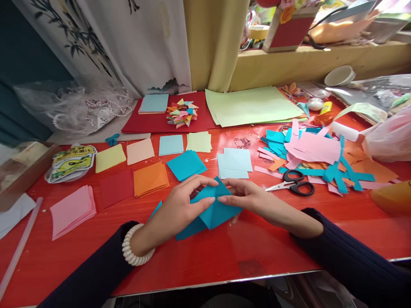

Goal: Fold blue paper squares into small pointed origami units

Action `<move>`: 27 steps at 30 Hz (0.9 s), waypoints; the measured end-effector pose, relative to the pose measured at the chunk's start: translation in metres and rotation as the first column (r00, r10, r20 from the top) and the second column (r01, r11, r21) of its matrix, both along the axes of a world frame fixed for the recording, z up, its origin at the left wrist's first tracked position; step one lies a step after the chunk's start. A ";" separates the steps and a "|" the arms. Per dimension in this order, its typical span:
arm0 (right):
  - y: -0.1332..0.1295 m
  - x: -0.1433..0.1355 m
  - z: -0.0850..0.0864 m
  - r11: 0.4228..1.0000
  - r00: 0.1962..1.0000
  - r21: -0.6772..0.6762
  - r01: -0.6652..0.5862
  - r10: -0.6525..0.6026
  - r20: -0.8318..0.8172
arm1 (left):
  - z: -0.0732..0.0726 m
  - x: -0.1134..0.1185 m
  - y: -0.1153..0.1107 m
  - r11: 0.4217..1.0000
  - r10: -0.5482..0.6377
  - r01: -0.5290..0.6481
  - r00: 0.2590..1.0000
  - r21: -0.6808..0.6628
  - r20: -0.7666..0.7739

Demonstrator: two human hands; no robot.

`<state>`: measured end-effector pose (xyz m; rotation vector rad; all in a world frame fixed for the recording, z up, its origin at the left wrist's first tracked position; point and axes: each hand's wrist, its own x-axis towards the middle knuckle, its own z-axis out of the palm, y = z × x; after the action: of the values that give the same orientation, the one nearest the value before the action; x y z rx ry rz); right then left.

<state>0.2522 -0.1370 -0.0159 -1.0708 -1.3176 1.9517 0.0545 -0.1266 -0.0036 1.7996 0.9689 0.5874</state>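
A creased blue paper square (215, 212) is held between my two hands, near the front of the red table, one corner pointing away from me. My left hand (180, 205) pinches its left side, thumb and fingers near the upper part. My right hand (245, 197) grips the right side, its thumb tip close to my left thumb. More blue paper (189, 231) lies beneath, partly covered by my left hand. Just beyond my hands sits a stack of blue squares (186, 164). Black-handled scissors (293, 184) rest to the right of my right hand.
Pink squares (73, 211), orange squares (150, 179) and light blue squares (236, 161) lie around. Colourful scraps (317, 149) pile up at the right. A folded paper ornament (182, 113) and green sheets (252, 105) are at the back of the red table (128, 239).
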 end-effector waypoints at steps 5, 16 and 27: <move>0.002 0.004 -0.001 0.996 0.995 -0.036 0.078 -0.080 -0.062 | 0.004 -0.004 0.001 0.923 -0.097 0.130 0.989 0.362 -0.110; 0.002 0.002 -0.004 0.987 0.994 0.137 0.087 -0.095 0.051 | -0.007 -0.006 0.005 0.475 -0.046 0.301 0.947 0.827 -0.318; -0.006 -0.006 0.003 0.950 0.989 0.306 -0.057 0.011 0.149 | -0.012 0.007 -0.004 0.943 0.185 -0.147 0.978 0.297 -0.102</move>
<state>0.2463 -0.1431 -0.0132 -1.0533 -1.6672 1.6419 0.0618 -0.1311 -0.0152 2.0460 1.1807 0.7578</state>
